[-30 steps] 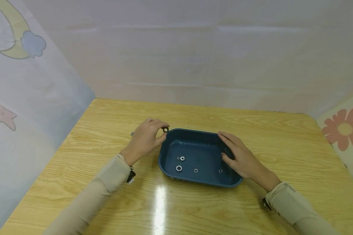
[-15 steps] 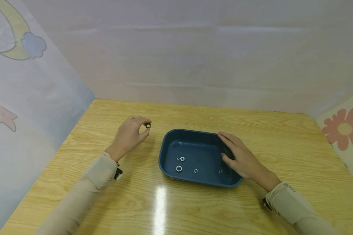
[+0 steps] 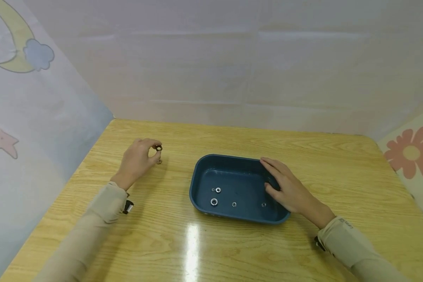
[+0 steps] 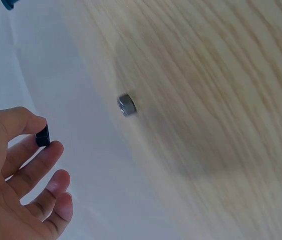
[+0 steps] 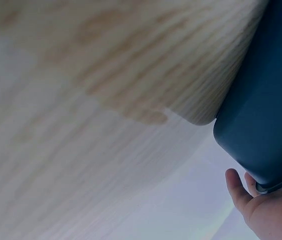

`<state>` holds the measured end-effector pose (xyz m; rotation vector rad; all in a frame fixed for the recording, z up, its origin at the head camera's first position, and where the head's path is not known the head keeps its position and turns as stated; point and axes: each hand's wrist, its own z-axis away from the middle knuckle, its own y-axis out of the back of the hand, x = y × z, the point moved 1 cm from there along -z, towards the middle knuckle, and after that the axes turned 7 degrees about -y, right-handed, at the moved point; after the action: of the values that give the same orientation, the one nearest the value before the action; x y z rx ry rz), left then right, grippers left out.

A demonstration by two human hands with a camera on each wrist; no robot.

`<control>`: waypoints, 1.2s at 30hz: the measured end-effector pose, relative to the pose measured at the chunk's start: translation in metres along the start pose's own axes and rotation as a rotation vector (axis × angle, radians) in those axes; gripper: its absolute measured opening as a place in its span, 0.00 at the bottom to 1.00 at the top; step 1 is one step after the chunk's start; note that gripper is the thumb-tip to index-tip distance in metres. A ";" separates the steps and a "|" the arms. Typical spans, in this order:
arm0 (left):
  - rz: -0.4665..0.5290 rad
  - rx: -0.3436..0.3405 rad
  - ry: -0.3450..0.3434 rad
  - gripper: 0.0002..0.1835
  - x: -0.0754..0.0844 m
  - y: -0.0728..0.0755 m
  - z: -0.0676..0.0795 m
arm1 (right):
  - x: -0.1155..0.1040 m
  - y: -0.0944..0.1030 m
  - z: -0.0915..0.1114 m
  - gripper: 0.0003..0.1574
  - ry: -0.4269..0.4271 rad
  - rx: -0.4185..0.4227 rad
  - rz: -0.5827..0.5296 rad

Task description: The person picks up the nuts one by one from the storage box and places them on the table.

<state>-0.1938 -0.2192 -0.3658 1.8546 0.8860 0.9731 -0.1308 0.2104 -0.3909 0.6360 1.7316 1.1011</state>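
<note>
Left hand [image 3: 135, 160], pinching a dark nut [image 4: 43, 138], has moved away from the tray [image 3: 244, 186]; relaxed right hand [image 3: 287, 190] touches it.

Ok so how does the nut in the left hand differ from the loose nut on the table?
The held nut looks black; the loose nut is silvery grey. The left hand pinches the held nut above the table, whereas the loose nut rests on it. Both are outside the blue tray.
</note>
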 end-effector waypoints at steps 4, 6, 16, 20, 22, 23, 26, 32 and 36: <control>0.000 -0.007 0.049 0.14 -0.013 0.002 0.004 | -0.001 0.000 -0.001 0.44 -0.011 -0.008 0.004; 0.002 -0.018 0.068 0.14 -0.019 0.003 0.005 | 0.000 0.000 -0.002 0.44 -0.015 -0.012 0.007; 0.000 -0.051 0.133 0.15 -0.043 0.007 0.015 | 0.000 -0.002 -0.003 0.44 -0.014 -0.018 0.006; -0.012 -0.060 0.153 0.15 -0.050 0.009 0.022 | 0.000 -0.003 -0.003 0.44 -0.020 -0.022 0.001; -0.017 -0.063 0.164 0.15 -0.054 0.009 0.025 | 0.000 -0.003 -0.003 0.44 -0.023 -0.021 -0.002; -0.019 -0.064 0.164 0.15 -0.055 0.010 0.026 | 0.000 -0.003 -0.003 0.44 -0.025 -0.021 -0.003; -0.020 -0.070 0.165 0.15 -0.060 0.012 0.029 | 0.000 -0.004 -0.003 0.44 -0.029 -0.021 -0.003; -0.008 -0.116 0.207 0.16 -0.068 0.017 0.033 | -0.001 -0.004 -0.003 0.44 -0.031 -0.027 -0.018; -0.007 -0.154 0.242 0.17 -0.072 0.019 0.037 | 0.000 -0.004 -0.003 0.44 -0.027 -0.026 -0.008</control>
<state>-0.1904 -0.3011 -0.3814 1.6256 0.9313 1.2450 -0.1334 0.2069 -0.3941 0.6252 1.6928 1.1032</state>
